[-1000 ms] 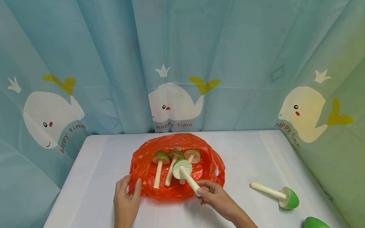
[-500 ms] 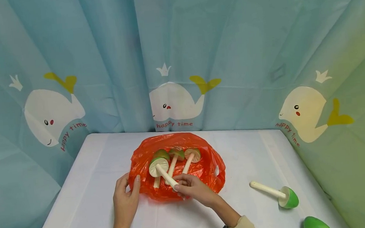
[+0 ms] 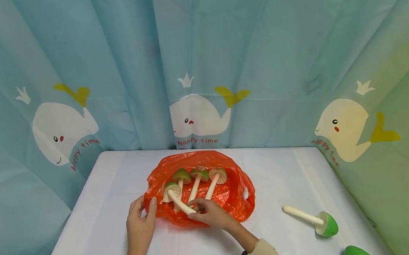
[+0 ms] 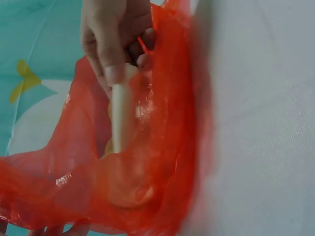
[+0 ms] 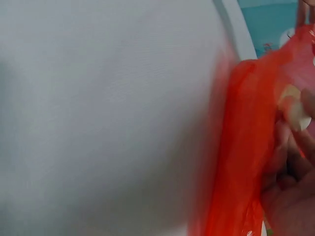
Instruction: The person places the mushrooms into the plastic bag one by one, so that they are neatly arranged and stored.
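Note:
A red plastic bag [image 3: 201, 158] lies open on the white table, with several green-capped toy mushrooms [image 3: 181, 176] inside. My left hand [image 3: 139, 226] pinches the bag's left rim, thumb on the inner side. With the right hand [image 3: 214, 214] I hold another toy mushroom [image 3: 180, 202] by the end of its pale stem, its cap up and to the left over the other mushrooms. The left wrist view shows the stem [image 4: 121, 115] between thumb and fingers, its cap blurred behind the red film. In the right wrist view the stem's end [image 5: 298, 117] is partly covered by fingers.
To the right of the bag, a green-capped toy mushroom [image 3: 327, 224] lies on the table. Another green cap [image 3: 356, 253] shows at the bottom edge of the head view. A blue curtain [image 3: 199, 56] with whale prints stands behind the table.
My right hand has moved left with the mushroom, from the middle of the bag to its left side, and the cap is lower now. The left hand keeps its hold on the rim.

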### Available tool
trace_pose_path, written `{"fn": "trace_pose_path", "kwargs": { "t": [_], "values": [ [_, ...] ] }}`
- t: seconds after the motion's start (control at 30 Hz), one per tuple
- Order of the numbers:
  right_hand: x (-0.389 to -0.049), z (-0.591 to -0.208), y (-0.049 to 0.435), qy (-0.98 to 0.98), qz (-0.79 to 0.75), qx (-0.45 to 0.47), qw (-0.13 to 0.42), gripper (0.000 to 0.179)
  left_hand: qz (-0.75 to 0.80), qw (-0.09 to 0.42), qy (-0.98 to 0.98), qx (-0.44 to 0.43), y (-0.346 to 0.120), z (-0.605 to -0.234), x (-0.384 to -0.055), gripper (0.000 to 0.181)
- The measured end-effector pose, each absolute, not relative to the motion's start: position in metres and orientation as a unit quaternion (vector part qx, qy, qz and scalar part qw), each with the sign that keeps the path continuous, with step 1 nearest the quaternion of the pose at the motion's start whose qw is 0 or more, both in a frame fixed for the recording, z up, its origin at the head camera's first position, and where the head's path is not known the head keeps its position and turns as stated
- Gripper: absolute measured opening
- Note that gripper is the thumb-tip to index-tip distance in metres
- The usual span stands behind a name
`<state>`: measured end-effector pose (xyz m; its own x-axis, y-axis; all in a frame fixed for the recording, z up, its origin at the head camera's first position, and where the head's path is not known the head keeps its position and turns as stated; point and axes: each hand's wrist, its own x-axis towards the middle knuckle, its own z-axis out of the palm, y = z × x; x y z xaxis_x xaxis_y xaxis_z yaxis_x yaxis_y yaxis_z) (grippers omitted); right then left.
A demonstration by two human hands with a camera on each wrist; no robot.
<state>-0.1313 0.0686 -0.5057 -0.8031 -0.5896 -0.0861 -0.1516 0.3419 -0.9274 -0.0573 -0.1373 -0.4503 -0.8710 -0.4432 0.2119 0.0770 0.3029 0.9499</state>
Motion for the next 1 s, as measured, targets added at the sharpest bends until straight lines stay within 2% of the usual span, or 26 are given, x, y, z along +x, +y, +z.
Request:
{"fn": "trace_pose_path", "kwargs": {
  "t": [0.17, 0.37, 0.5, 0.8, 1.0],
  "values": [
    [-0.131, -0.508, 0.066, 0.839, -0.456, -0.255, 0.151, 0.025, -0.582, 0.218, -0.774, 0.12, -0.137, -0.448, -0.057, 0.032],
    [-0.13, -0.513, 0.068, 0.873, -0.398, -0.26, 0.114, 0.016, -0.576, 0.209, -0.781, 0.125, -0.136, -0.448, -0.058, 0.034],
    [-0.129, -0.514, 0.071, 0.883, -0.369, -0.277, 0.091, 0.018, -0.576, 0.211, -0.78, 0.123, -0.136, -0.449, -0.057, 0.034],
    [-0.114, -0.505, 0.093, 0.858, -0.448, -0.25, 0.025, 0.027, -0.571, 0.214, -0.783, 0.126, -0.136, -0.453, -0.057, 0.035],
    [-0.104, -0.493, 0.126, 0.855, -0.487, -0.178, -0.008, 0.025, -0.572, 0.21, -0.783, 0.125, -0.137, -0.453, -0.057, 0.036]
  ]
}}
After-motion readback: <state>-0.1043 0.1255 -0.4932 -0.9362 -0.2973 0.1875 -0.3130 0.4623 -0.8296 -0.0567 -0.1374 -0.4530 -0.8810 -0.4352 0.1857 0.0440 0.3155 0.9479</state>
